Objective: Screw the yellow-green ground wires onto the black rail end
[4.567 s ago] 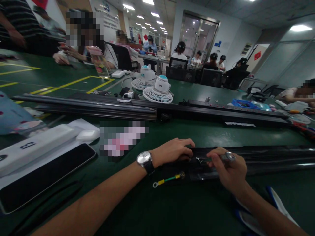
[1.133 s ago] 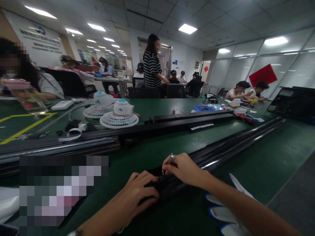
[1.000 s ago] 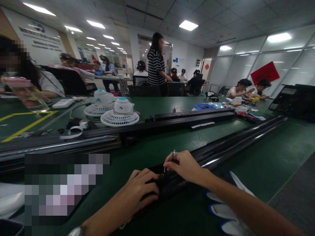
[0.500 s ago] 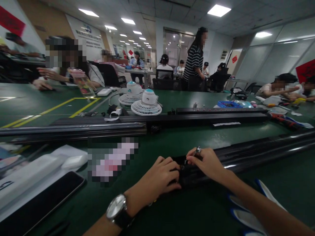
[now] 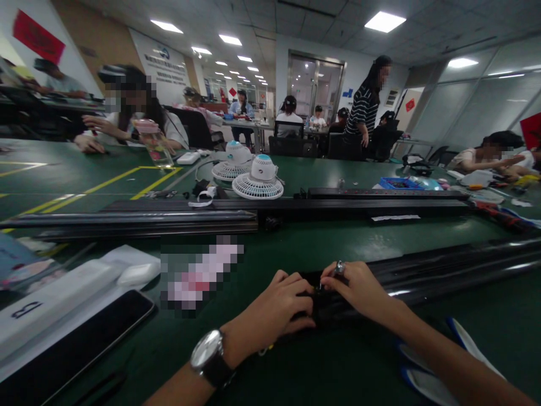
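A long, glossy black bar (image 5: 448,269), seemingly wrapped in plastic film, runs from the right edge to the middle of the green table. My left hand (image 5: 274,307), with a watch on its wrist, curls its fingers around the bar's near end. Just above that end, my right hand (image 5: 359,287) pinches thumb and forefinger together. Something small and shiny shows at those fingertips, too small to name. The two hands almost meet, and they hide much of the bar's end.
Beyond lie more black bars (image 5: 359,208) and two white fans (image 5: 257,183). At left are a white box (image 5: 63,296) and a dark flat slab (image 5: 84,344). White gloves with blue edging (image 5: 426,383) lie beneath my right forearm. Other people sit around the room; one stands.
The view has shifted slightly, so the scene sits a little further right. Both hands keep nearly the same hold at the bar's end. The standing person has moved right.
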The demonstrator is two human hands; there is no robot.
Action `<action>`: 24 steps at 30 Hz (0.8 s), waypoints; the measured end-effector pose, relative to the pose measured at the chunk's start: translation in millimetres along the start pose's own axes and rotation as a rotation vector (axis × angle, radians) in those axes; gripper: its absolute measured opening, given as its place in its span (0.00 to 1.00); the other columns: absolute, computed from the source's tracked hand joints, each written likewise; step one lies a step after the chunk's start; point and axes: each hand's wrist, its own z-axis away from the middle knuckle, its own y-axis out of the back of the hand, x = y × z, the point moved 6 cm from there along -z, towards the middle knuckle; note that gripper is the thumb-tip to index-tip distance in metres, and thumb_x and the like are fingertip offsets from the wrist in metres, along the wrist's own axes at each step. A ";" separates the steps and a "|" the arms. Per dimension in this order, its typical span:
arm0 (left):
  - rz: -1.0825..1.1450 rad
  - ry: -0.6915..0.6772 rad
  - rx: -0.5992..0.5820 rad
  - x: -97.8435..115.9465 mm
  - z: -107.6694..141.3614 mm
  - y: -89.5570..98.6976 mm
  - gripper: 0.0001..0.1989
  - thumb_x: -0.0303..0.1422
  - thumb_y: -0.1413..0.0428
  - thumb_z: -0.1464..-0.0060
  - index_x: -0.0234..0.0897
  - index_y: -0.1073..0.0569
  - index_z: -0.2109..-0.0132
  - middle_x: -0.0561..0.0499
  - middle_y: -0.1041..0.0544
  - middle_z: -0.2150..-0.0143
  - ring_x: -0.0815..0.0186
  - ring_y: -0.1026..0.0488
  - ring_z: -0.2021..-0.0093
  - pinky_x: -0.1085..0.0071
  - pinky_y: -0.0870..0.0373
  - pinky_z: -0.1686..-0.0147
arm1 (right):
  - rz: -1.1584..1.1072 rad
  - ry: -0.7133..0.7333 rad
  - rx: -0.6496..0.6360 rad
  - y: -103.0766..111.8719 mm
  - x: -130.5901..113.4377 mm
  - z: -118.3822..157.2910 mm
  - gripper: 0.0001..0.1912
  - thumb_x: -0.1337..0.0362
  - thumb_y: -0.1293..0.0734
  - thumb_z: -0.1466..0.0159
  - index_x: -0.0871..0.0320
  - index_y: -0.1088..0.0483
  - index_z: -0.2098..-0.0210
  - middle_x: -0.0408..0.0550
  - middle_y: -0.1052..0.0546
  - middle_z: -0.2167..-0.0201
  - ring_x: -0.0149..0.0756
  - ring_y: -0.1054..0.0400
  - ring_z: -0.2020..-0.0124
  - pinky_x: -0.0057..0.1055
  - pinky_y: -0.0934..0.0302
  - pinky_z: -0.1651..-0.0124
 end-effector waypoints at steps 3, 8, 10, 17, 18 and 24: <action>0.028 0.013 -0.005 0.8 -0.1 0.7 0.06 0.37 0.40 0.40 0.41 0.26 0.62 0.53 0.27 0.52 0.62 0.34 0.50 0.64 0.45 0.52 | 0.007 0.008 -0.017 -1.4 -0.5 0.5 0.07 0.63 0.35 0.31 0.56 0.25 0.62 0.41 0.21 0.70 0.32 0.25 0.68 0.27 0.36 0.61; 0.080 0.042 -0.045 2.2 0.8 3.9 0.04 0.36 0.41 0.40 0.42 0.25 0.60 0.53 0.28 0.50 0.61 0.34 0.48 0.64 0.45 0.50 | 0.022 0.039 -0.071 -2.0 -1.2 1.9 0.08 0.64 0.37 0.30 0.55 0.25 0.61 0.42 0.20 0.67 0.33 0.26 0.66 0.29 0.36 0.59; 0.096 0.044 -0.072 3.1 2.1 6.5 0.03 0.34 0.41 0.39 0.44 0.24 0.58 0.53 0.29 0.48 0.61 0.35 0.46 0.64 0.45 0.49 | 0.022 0.066 -0.093 -0.3 -1.9 2.5 0.09 0.65 0.37 0.30 0.54 0.24 0.58 0.43 0.20 0.63 0.34 0.25 0.62 0.30 0.36 0.56; 0.173 0.026 -0.105 4.0 4.4 13.0 0.13 0.31 0.40 0.41 0.50 0.25 0.50 0.53 0.29 0.45 0.60 0.34 0.44 0.63 0.46 0.46 | -0.098 -0.139 0.048 12.6 9.1 3.9 0.07 0.62 0.34 0.32 0.55 0.23 0.61 0.42 0.19 0.72 0.33 0.24 0.70 0.27 0.33 0.65; 0.185 0.030 -0.101 3.5 4.1 12.8 0.14 0.32 0.39 0.42 0.50 0.26 0.49 0.53 0.29 0.46 0.60 0.34 0.44 0.63 0.46 0.45 | -0.109 -0.146 0.052 11.9 8.3 4.3 0.07 0.61 0.33 0.33 0.55 0.23 0.62 0.42 0.19 0.72 0.34 0.23 0.70 0.27 0.33 0.66; 0.154 0.069 -0.080 2.7 3.5 8.9 0.08 0.35 0.39 0.42 0.44 0.26 0.55 0.52 0.27 0.51 0.60 0.33 0.47 0.64 0.44 0.49 | -0.067 -0.085 0.000 0.1 -1.0 5.3 0.07 0.61 0.33 0.33 0.55 0.23 0.63 0.42 0.19 0.71 0.34 0.24 0.70 0.28 0.34 0.65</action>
